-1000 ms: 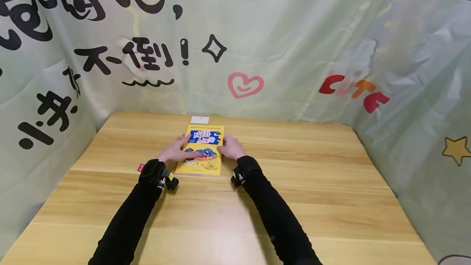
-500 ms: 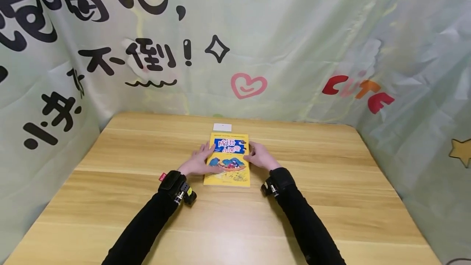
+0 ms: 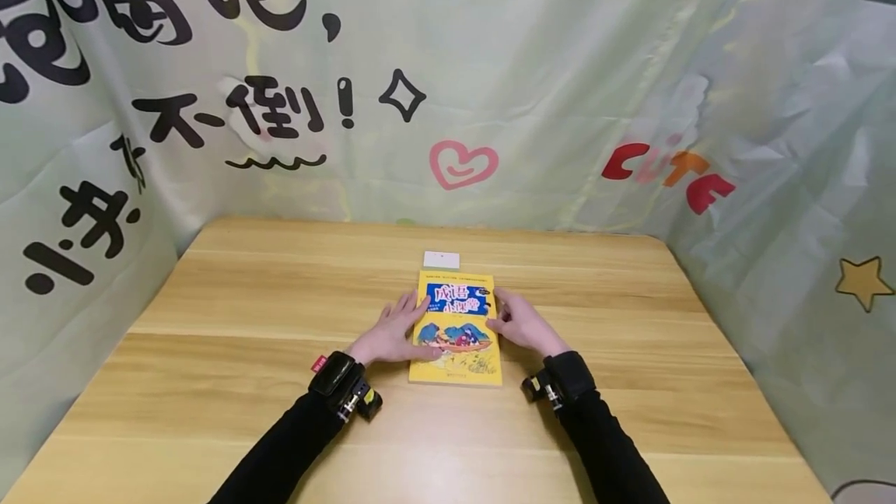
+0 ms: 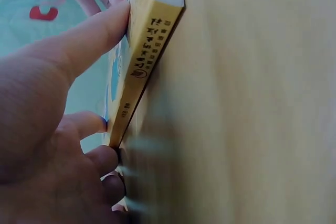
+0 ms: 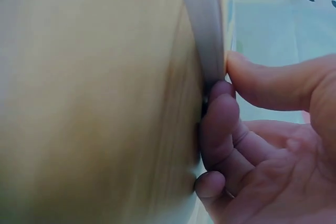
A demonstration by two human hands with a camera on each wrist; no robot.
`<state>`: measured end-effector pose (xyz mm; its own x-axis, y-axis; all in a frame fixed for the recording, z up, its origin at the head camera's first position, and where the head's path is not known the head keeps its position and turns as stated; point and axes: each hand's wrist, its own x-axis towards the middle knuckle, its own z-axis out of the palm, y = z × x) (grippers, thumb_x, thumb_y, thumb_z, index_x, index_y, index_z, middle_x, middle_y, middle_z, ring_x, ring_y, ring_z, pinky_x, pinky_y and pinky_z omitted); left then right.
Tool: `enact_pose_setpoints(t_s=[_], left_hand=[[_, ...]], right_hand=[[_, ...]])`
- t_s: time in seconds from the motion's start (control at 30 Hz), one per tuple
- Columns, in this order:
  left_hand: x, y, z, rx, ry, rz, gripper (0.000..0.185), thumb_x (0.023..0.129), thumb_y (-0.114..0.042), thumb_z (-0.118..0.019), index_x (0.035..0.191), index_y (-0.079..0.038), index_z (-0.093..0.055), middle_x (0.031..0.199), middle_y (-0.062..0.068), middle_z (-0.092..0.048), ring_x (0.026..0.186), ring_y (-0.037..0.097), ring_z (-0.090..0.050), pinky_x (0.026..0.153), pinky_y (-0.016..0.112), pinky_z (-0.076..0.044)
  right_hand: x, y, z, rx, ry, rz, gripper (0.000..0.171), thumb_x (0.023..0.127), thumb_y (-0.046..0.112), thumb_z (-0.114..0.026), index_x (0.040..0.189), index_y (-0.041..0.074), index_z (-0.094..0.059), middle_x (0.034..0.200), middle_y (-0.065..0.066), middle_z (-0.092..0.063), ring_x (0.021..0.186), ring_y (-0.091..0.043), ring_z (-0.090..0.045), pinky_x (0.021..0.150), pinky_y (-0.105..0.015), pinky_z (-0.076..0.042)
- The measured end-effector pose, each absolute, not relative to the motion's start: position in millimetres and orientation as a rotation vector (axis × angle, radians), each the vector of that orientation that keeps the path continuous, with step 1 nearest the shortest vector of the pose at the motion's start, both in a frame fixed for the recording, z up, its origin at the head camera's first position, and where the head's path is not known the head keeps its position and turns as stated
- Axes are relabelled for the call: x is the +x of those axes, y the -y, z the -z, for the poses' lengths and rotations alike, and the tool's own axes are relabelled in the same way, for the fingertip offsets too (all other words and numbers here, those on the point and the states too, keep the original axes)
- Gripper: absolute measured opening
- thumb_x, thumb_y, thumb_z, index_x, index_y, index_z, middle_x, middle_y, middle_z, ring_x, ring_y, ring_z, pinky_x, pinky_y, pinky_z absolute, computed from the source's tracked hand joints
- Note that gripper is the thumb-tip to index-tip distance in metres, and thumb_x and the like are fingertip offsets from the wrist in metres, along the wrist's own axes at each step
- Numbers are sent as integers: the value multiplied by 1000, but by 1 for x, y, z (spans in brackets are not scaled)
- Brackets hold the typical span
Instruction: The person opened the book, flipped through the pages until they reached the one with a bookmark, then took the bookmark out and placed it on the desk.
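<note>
A yellow paperback book (image 3: 458, 360) with a blue title panel and a painted boat scene lies flat, cover up, on the wooden table. My left hand (image 3: 394, 334) holds its spine side: thumb and index finger rest on the cover, and the other fingers bend against the spine's lower edge (image 4: 139, 69). On the opposite side my right hand (image 3: 523, 323) pinches the page edge (image 5: 207, 30), thumb above and fingers curled below. A small white card (image 3: 442, 260) lies at the book's far edge; whether it reaches under the book is hidden.
The wooden tabletop (image 3: 602, 317) stretches around the book on all sides. Printed fabric curtains (image 3: 546, 84) hang behind the table and along both sides. Black wrist cameras are strapped to both wrists.
Both hands have slid the book to the right and nearer to me across the table. The white card has shifted along with it. Both hands keep their hold.
</note>
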<state>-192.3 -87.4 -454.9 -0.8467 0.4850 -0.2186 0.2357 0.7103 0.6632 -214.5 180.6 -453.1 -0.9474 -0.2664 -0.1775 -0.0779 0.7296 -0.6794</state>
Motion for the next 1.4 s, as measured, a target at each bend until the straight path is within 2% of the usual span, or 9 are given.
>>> enact_pose_setpoints(t_s=[0.3,0.53,0.73,0.83,0.9,1.03,1.17,1.3,1.4], left_hand=[[-169,74,455,551,-2537,-920,99,88,-47,-73,161,-8,-18,169,21,4,158,37,3,129,57,0],[-157,67,456,553,-2519,-968,83,95,-39,-67,159,-8,-25,168,25,9,158,39,8,128,58,2],[-148,58,453,569,-2561,-934,66,99,-27,-62,157,-10,-34,166,29,9,157,42,9,126,64,2],[-142,53,451,630,-2635,-832,57,101,-23,-59,154,-10,-41,166,30,-2,157,43,0,121,73,-4],[-137,48,449,691,-2702,-727,52,101,-21,-58,151,-10,-47,165,29,-16,157,41,-12,118,76,-12],[-127,42,444,817,-2847,-487,43,101,-19,-60,142,-8,-58,155,21,-45,148,34,-41,119,66,-30],[-118,44,442,894,-2892,-411,51,96,-30,-68,139,-4,-59,149,20,-53,141,33,-50,118,52,-40],[-115,47,443,909,-2851,-452,75,85,-44,-78,141,0,-56,152,24,-48,142,37,-47,111,51,-48],[-117,50,445,916,-2822,-483,79,83,-45,-80,143,-1,-54,154,22,-46,144,36,-46,110,51,-49]], right_hand=[[-192,-193,453,-284,-2671,1058,72,94,8,-68,154,-6,-31,80,-6,-58,67,-15,-50,54,-21,-38],[-177,-195,451,-268,-2652,1065,75,92,10,-71,154,-7,-32,80,-5,-56,67,-15,-49,54,-20,-38],[-164,-190,450,-452,-2790,865,64,87,18,-79,145,4,-54,103,-9,-51,95,-22,-46,77,-29,-41],[-159,-188,448,-652,-2867,740,51,83,21,-82,131,8,-68,130,-17,-52,122,-35,-44,103,-50,-43],[-157,-188,446,-756,-2858,696,48,82,21,-83,126,6,-70,147,-21,-50,138,-45,-39,116,-67,-30],[-153,-187,442,-794,-2731,697,61,81,25,-84,133,1,-64,156,-20,-46,149,-43,-34,123,-69,-14],[-149,-186,437,-716,-2655,683,76,78,29,-86,142,2,-55,160,-17,-40,150,-43,-32,123,-63,-22],[-145,-184,433,-699,-2623,661,87,73,31,-89,146,2,-51,162,-18,-36,150,-44,-31,120,-61,-31],[-144,-182,432,-718,-2603,640,93,71,32,-91,148,2,-49,163,-17,-33,152,-40,-29,121,-59,-31]])
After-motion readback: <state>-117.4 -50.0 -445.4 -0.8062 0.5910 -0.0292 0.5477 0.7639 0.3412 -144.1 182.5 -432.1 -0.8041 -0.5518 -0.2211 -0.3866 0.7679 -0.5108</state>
